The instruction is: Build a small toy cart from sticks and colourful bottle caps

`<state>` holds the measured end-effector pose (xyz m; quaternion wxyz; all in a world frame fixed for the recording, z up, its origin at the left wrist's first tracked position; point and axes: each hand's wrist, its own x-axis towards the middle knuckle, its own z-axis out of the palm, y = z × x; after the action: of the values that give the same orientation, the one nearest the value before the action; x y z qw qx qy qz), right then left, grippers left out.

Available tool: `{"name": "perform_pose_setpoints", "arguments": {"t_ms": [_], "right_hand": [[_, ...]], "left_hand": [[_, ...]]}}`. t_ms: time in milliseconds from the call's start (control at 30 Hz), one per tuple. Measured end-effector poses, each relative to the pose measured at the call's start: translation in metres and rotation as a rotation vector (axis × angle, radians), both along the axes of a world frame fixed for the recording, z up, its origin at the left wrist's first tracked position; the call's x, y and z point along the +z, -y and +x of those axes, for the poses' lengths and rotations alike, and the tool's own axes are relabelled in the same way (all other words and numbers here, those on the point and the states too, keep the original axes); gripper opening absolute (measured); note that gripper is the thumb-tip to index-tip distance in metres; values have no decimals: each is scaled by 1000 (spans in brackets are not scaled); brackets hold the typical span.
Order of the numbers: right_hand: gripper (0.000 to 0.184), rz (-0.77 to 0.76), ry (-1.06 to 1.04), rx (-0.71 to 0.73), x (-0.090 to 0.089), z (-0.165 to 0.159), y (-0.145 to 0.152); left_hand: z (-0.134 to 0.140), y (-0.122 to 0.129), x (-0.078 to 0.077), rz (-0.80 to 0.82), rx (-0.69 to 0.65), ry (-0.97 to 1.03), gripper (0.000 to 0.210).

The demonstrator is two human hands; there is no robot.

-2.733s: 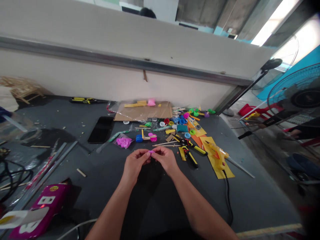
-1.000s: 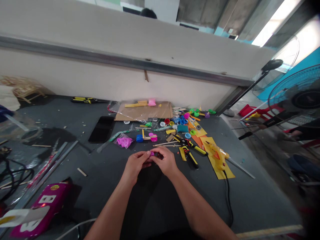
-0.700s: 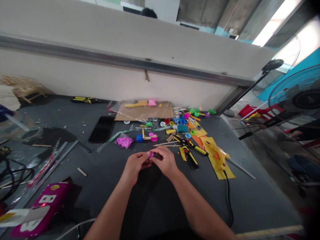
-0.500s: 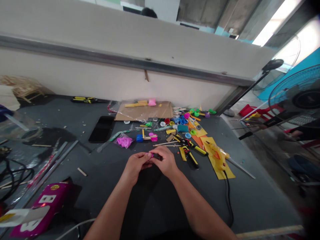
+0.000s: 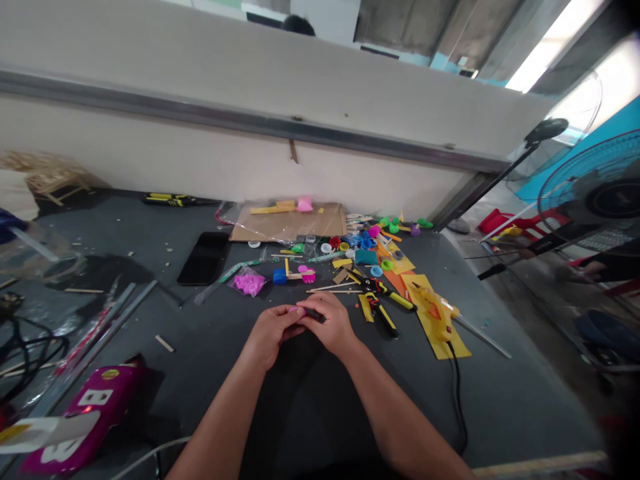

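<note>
My left hand (image 5: 269, 331) and my right hand (image 5: 330, 321) meet fingertip to fingertip over the dark grey table (image 5: 280, 407). Between them they pinch a small pink plastic piece (image 5: 297, 311). A small dark part shows at my right fingertips, too small to identify. Just beyond the hands lie thin wooden sticks (image 5: 333, 289), a bag of pink pieces (image 5: 247, 283) and a small stick assembly with a blue cap and a pink wheel (image 5: 293, 274).
A yellow glue gun (image 5: 434, 307) on yellow paper lies to the right, its black cord running toward me. Yellow-handled cutters (image 5: 380, 313), coloured caps (image 5: 367, 241), cardboard (image 5: 287, 222) and a black phone (image 5: 204, 257) lie beyond. A magenta box (image 5: 85, 413) sits near left. Fans stand at right.
The hands have stayed together at the same spot, with only small finger movements on the pink piece. They sit slightly lower and nearer the table than 2.7 s ago.
</note>
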<state>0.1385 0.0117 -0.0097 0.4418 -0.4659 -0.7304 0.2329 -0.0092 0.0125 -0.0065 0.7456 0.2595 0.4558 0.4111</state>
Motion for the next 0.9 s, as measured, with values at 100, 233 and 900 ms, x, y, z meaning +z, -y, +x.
{"name": "perform_pose_setpoints", "arguments": {"t_ms": [100,233,900], "right_hand": [[26,9,-4,-14,0,1,0],[20,16,-1,-10,-1,1,-1],[24,-259,-212,-56,-1,1,-4]], "left_hand": [[0,0,1,-22,23,4,23],[1,0,3,-29,18,28,25],[-1,-1,1,61,89,-82,25]]}}
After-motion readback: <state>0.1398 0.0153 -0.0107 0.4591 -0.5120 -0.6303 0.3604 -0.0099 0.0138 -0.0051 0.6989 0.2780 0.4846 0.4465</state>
